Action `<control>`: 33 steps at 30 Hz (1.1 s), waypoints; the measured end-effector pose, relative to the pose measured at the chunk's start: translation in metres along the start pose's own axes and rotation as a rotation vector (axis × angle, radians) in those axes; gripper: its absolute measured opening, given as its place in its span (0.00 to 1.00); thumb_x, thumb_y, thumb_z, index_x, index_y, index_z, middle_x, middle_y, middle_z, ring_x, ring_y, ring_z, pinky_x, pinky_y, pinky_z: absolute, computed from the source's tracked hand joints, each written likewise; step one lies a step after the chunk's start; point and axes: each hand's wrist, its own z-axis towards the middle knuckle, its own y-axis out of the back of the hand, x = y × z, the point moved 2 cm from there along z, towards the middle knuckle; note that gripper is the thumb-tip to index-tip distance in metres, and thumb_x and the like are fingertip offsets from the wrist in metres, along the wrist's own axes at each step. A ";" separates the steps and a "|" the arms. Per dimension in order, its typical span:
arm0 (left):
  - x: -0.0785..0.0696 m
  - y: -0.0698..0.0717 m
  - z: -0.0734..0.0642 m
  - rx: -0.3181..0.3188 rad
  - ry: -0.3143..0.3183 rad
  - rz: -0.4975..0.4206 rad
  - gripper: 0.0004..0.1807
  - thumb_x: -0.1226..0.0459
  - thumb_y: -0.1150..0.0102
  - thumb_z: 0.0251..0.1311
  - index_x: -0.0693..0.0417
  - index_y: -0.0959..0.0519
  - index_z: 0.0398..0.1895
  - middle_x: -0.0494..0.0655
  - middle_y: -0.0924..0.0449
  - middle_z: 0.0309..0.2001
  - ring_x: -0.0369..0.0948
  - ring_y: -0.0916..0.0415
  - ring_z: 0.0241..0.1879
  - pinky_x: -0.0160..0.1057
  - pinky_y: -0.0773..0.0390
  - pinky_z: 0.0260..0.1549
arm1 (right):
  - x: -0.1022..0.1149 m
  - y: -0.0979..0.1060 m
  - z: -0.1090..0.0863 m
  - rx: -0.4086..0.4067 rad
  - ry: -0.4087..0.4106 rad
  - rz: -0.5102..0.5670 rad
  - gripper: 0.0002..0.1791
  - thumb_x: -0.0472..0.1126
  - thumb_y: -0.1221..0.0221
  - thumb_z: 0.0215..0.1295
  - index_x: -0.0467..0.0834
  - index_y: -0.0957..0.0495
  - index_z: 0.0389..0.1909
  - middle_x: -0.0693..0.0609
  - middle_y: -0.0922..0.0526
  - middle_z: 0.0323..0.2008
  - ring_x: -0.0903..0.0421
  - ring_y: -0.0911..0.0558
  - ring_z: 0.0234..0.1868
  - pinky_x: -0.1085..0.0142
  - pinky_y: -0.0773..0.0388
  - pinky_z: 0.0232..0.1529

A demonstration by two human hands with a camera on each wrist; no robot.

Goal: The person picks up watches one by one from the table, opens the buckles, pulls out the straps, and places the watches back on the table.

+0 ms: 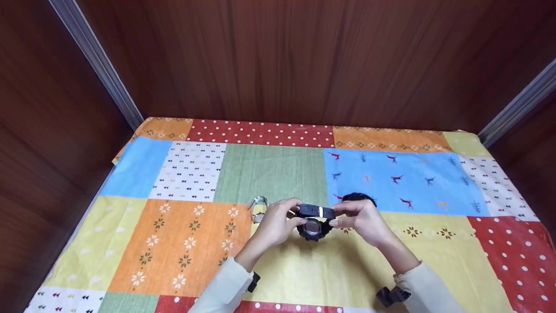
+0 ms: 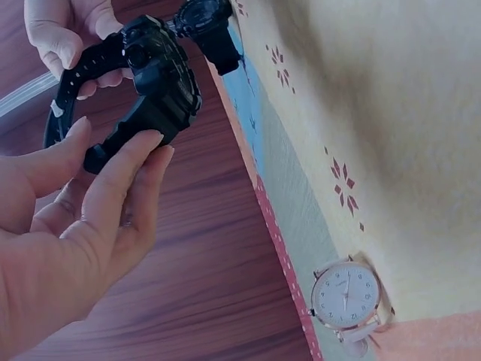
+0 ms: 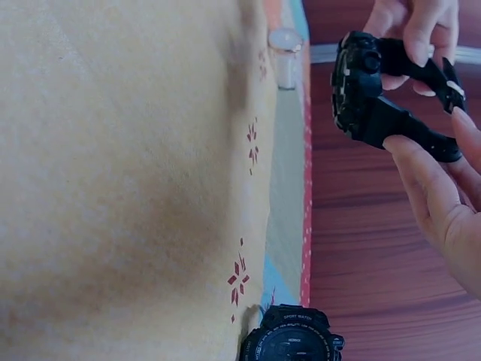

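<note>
Both hands hold a black sport watch [image 1: 312, 228] above the patchwork cloth, its strap [image 1: 310, 211] bent into a loop. My left hand [image 1: 276, 224] pinches one side of the strap between thumb and fingers, close to the case in the left wrist view. On the other side, my right hand [image 1: 368, 221] grips the strap with thumb and fingers. A pale keeper loop [image 3: 455, 88] shows on the strap. Beside my left hand lies a watch with a white dial [image 2: 346, 293]. A second black sport watch [image 3: 293, 342] lies behind my right hand, partly hidden by it in the head view.
A patchwork cloth [image 1: 273, 174] with colored squares covers the table. Dark wood panels [image 1: 278, 61] stand along the back and both sides, with metal strips [image 1: 102, 65] at the corners. Black wrist cameras [image 1: 393, 296] are strapped over the pale sleeves [image 1: 228, 287].
</note>
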 end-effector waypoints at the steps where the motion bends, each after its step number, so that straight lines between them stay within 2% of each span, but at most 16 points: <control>1: 0.000 0.000 0.000 -0.001 0.001 -0.006 0.10 0.69 0.37 0.49 0.58 0.22 0.36 0.49 0.20 0.34 0.49 0.25 0.36 0.38 0.28 0.37 | 0.000 0.000 0.000 0.000 -0.003 0.002 0.16 0.30 0.31 0.42 0.32 0.18 0.36 0.40 0.18 0.34 0.57 0.23 0.29 0.70 0.25 0.26; 11: 0.002 -0.001 0.000 -0.004 0.019 -0.084 0.09 0.71 0.36 0.48 0.59 0.22 0.35 0.48 0.21 0.31 0.44 0.26 0.33 0.42 0.26 0.36 | -0.002 0.000 -0.001 -0.007 -0.033 0.036 0.17 0.29 0.32 0.42 0.31 0.19 0.37 0.41 0.18 0.34 0.58 0.24 0.28 0.69 0.24 0.26; 15: 0.002 -0.001 0.000 -0.010 0.013 -0.071 0.09 0.71 0.36 0.48 0.59 0.22 0.34 0.47 0.21 0.31 0.42 0.26 0.32 0.39 0.26 0.36 | -0.002 0.000 -0.002 -0.007 -0.047 0.038 0.17 0.29 0.32 0.42 0.31 0.19 0.37 0.41 0.19 0.34 0.58 0.23 0.26 0.66 0.23 0.26; 20: 0.002 -0.001 0.000 -0.018 0.001 -0.086 0.08 0.71 0.37 0.48 0.60 0.23 0.34 0.49 0.20 0.31 0.44 0.25 0.32 0.38 0.26 0.35 | -0.002 0.002 -0.003 -0.008 -0.047 0.054 0.17 0.30 0.32 0.43 0.29 0.20 0.37 0.41 0.19 0.33 0.58 0.23 0.26 0.64 0.22 0.26; 27: 0.003 -0.001 -0.001 -0.010 0.026 -0.135 0.08 0.72 0.38 0.49 0.61 0.23 0.35 0.49 0.21 0.32 0.45 0.25 0.32 0.35 0.25 0.34 | -0.004 0.003 -0.003 -0.016 -0.056 0.086 0.17 0.28 0.33 0.42 0.28 0.21 0.37 0.41 0.18 0.33 0.57 0.21 0.27 0.66 0.22 0.28; 33: 0.004 0.000 -0.001 -0.015 0.038 -0.181 0.09 0.73 0.39 0.50 0.63 0.23 0.36 0.52 0.21 0.33 0.47 0.25 0.32 0.34 0.25 0.33 | -0.003 0.003 -0.004 0.001 -0.052 0.155 0.18 0.26 0.35 0.45 0.23 0.24 0.40 0.41 0.18 0.33 0.56 0.19 0.27 0.64 0.21 0.31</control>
